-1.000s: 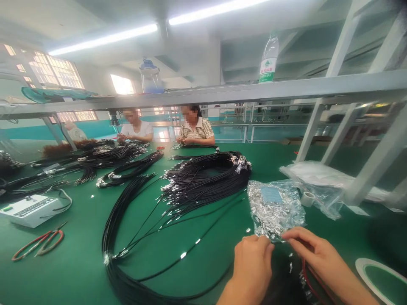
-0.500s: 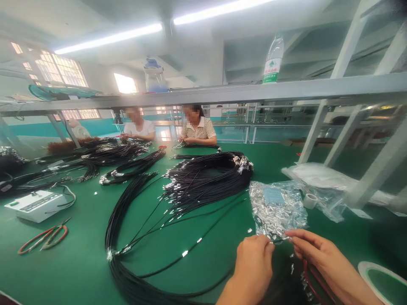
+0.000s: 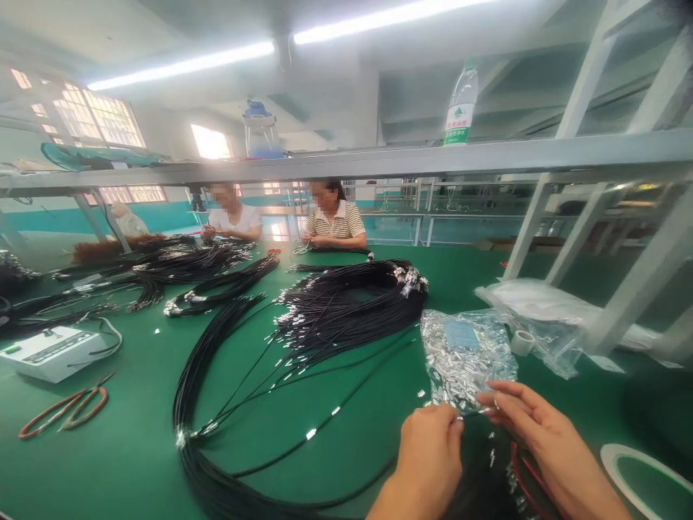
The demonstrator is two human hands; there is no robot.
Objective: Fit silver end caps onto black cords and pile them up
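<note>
My left hand (image 3: 427, 455) is closed, with thumb and fingers pinched around the end of a thin black cable. A small silver tip shows at its fingertips. My right hand (image 3: 541, 437) meets it from the right, its thumb and forefinger pinched together; what sits in that pinch is too small to make out. Just behind both hands lies a clear plastic bag (image 3: 468, 354) full of small silver metal terminals. Long black cables (image 3: 216, 469) curve across the table towards my left hand. Below my right hand are red-handled pliers (image 3: 522, 469), partly hidden, beside more silver tips.
A coil of black cables (image 3: 351, 303) lies mid-table. At left stand a white box (image 3: 54, 354) and red-handled tweezers or scissors (image 3: 68, 412). A tape roll (image 3: 644, 477) lies front right. A shelf (image 3: 346, 166) spans above; two people sit across the table.
The whole view has shifted slightly, so things sit a little further left. Both hands stay close together; my right fingers have moved slightly. The person at far left has raised a hand a little.
</note>
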